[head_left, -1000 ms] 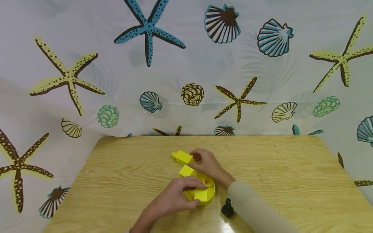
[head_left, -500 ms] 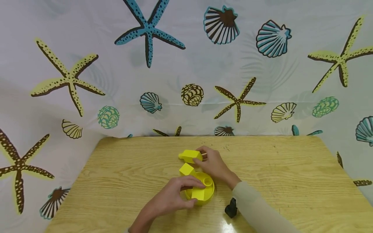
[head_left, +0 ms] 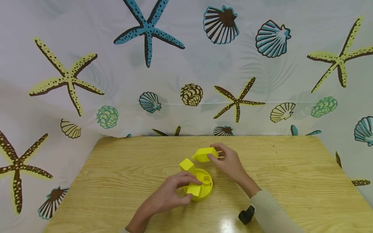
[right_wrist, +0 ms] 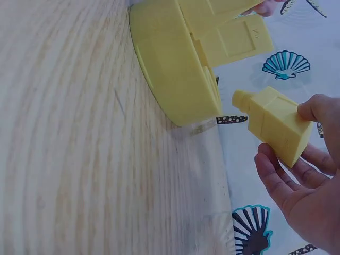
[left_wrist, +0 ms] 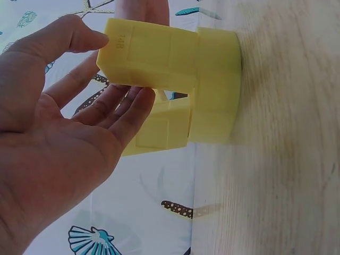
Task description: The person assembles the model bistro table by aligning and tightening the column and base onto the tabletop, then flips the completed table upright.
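A shallow round yellow base with a raised ring-shaped socket stands on the table. Two yellow rectangular blocks rise from it. The nearer block is between the thumb and fingers of my left hand, and the left wrist view shows its chamfered end. The other block leans outward on the far left side. Off the base, at the back right, my right hand holds a third yellow block by its wide end. Its narrow round peg points toward the base side, raised above the tabletop.
The wood-grain table meets a hanging cloth printed with starfish and shells at the back and sides. A small black device sits beside my right sleeve.
My right hand has moved right with the third block, away from the base. The left hand stays at its block; block and base have shifted slightly left and back.
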Motion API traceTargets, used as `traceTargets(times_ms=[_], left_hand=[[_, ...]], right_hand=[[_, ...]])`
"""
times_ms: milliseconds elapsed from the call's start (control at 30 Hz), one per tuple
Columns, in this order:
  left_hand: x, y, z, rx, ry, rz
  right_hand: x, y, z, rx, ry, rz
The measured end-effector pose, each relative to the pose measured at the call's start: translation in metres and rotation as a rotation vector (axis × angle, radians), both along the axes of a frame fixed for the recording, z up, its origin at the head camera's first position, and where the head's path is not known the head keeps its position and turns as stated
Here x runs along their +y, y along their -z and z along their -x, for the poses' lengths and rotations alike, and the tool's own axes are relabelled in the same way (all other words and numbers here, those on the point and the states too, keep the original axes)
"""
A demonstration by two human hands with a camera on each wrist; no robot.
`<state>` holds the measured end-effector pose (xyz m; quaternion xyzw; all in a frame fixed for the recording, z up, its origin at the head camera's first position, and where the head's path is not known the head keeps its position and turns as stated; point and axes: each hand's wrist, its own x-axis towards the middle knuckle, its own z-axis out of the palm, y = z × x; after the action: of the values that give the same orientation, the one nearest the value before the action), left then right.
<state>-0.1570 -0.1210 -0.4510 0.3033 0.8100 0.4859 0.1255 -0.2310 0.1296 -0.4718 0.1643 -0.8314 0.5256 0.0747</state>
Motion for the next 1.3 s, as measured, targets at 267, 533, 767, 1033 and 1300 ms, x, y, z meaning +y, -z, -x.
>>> traceTargets(times_ms=[267,533,767,1033,1300], left_hand=[[0.005,0.003,-0.003,0.060,-0.045,-0.001],[0.010,0.006,-0.006,0.105,-0.154,0.010],[0.011,0.005,-0.006,0.036,-0.137,-0.029],[0.007,0.009,-0.003,-0.018,-0.139,-0.081],[0.004,0.014,0.002,-0.037,-0.151,-0.151]], right_hand=[[0.015,-0.003,-0.016,0.015,0.021,0.044],[0.026,0.000,-0.035,0.033,0.038,0.095],[0.037,0.000,-0.048,0.052,0.036,0.130],[0.044,0.004,-0.059,0.032,0.026,0.145],[0.045,0.008,-0.066,0.058,0.030,0.137]])
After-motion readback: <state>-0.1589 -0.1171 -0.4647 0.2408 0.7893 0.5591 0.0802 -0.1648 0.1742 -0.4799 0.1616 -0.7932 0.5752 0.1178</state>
